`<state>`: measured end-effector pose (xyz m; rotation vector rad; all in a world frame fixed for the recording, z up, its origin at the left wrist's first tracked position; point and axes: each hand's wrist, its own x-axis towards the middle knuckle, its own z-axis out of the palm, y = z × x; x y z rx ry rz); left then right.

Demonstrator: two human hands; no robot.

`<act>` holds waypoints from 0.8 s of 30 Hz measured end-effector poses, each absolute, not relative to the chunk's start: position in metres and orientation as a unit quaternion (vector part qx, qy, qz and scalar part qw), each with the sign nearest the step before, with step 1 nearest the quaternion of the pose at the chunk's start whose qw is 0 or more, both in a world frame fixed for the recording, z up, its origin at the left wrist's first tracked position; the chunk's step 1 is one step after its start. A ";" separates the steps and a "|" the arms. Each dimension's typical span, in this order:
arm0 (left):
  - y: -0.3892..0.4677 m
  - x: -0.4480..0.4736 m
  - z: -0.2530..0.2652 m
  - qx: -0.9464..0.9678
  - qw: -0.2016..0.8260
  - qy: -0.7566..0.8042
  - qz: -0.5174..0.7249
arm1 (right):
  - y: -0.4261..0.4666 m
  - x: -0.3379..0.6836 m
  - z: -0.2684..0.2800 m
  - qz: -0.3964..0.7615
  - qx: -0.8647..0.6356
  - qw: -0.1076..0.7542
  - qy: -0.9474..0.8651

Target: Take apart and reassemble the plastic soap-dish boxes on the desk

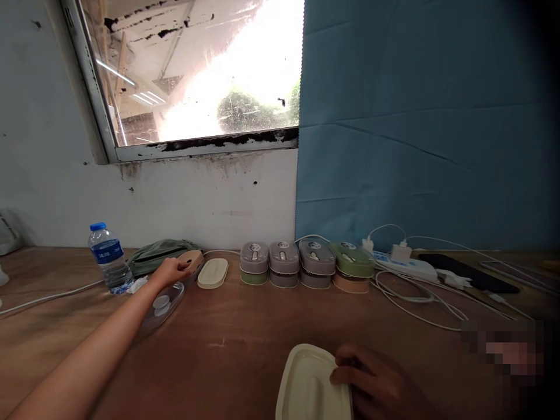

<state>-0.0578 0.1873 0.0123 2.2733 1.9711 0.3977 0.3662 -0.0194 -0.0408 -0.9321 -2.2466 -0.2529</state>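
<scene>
My left hand (171, 272) reaches out to the far left of the table, its fingers closed on the edge of a tan lid (191, 260). Below that forearm lies a clear plastic lid (168, 304) with a round knob, partly covered by the arm. A small cream lid (213, 273) rests just right of the tan one. Close to the near edge, my right hand (376, 376) pinches the right side of a larger cream lunch box lid (314, 382), which is cut off by the frame's bottom.
Several stacked lunch boxes (283, 265) stand along the wall. A water bottle (109, 259) and a green pouch (160, 256) sit at the left. White cables (415, 297), a power strip (406, 266) and a dark phone-like slab (470, 273) occupy the right.
</scene>
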 end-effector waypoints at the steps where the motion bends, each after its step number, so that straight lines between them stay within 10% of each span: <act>1: 0.188 -0.058 0.012 0.754 0.049 0.642 0.130 | -0.019 0.366 -0.041 -0.098 -0.356 0.337 -0.866; 24: 0.188 -0.051 0.007 0.772 -0.010 0.629 0.094 | -0.018 0.365 -0.036 -0.087 -0.350 0.332 -0.872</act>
